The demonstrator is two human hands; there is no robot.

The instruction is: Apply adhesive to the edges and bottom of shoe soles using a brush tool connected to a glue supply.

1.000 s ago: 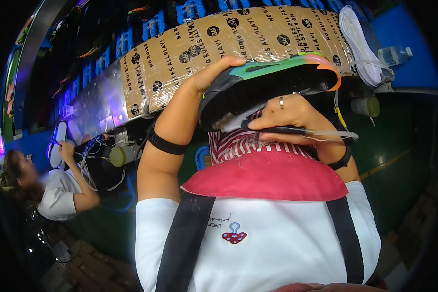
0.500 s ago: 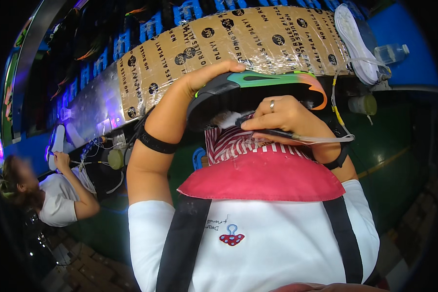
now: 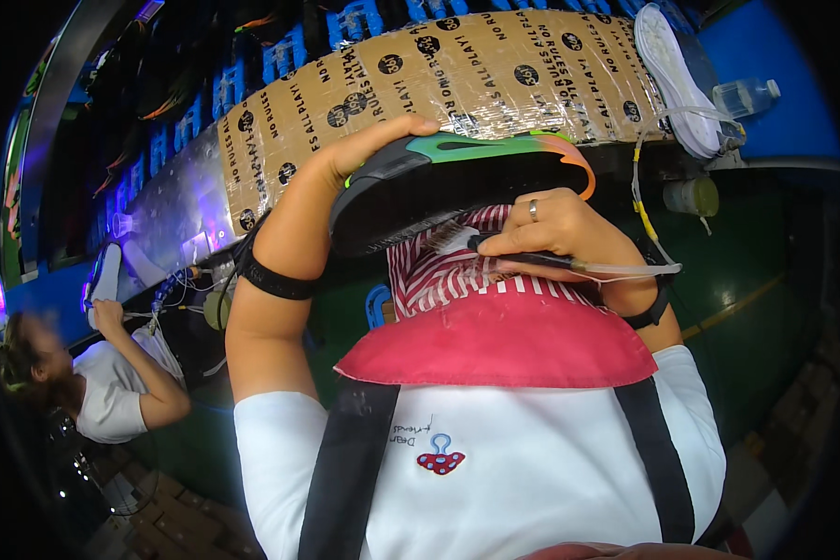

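Note:
My left hand (image 3: 369,149) is wrapped around the heel end of a shoe sole (image 3: 420,159), its fingers partly hidden behind it. The sole is black with a green-to-orange side, and its broad dark face is turned toward me. In my right hand (image 3: 560,229), a thin dark-handled brush (image 3: 537,260) is pinched between thumb and fingers. Its pale bristles (image 3: 453,245) are at the sole's lower edge; whether they touch it I cannot tell. A clear tube (image 3: 625,270) runs from the brush handle past my right wrist.
Printed brown cardboard (image 3: 476,79) under clear film covers the bench ahead. A white sole (image 3: 672,79) and a clear plastic bottle (image 3: 747,97) lie at the far right. A yellowish jar (image 3: 691,198) hangs below the bench edge. At left, another person (image 3: 112,378) holds a sole.
My left hand and the sole have shifted a little left. The brush tip has come off the sole's dark face, down to its lower edge.

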